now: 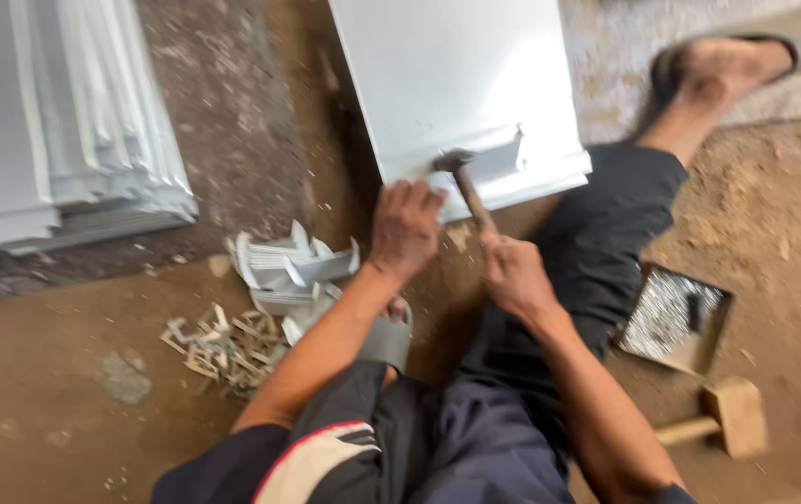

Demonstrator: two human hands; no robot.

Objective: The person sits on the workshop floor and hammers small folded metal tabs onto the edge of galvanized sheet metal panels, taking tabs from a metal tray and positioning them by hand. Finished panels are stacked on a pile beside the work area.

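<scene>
Hammer (pixel 464 187) in the right hand (pixel 512 275): the fingers are wrapped tight around the lower end of its wooden handle, and the dark metal head sits up at the near edge of a white sheet-metal panel (pixel 447 75). The handle's long axis runs from the right hand up and slightly to the left, so the head lies ahead of that hand and almost level with the knuckles of the left hand (pixel 405 227). The left hand is pressed down on the panel's folded front lip, fingers curled over the edge; whether it pinches anything small beneath them cannot be told through the blur. The two hands are close together but not touching, the left one nearer the hammer head. Just right of the head a small bent metal bracket (pixel 498 159) stands on the panel near the same lip.

The panel lies flat on the dirt floor (pixel 46 401), stretching away from the person, whose right leg extends beside it toward a sandalled foot (pixel 723 65). To the left, a heap of white bent brackets (pixel 293 266) and a scatter of smaller clips (pixel 218 345) lie on the floor, with a stack of similar white panels (pixel 55 112) further off. To the right sit a shallow tray of small fasteners (pixel 676 317) and a wooden mallet (pixel 723 420).
</scene>
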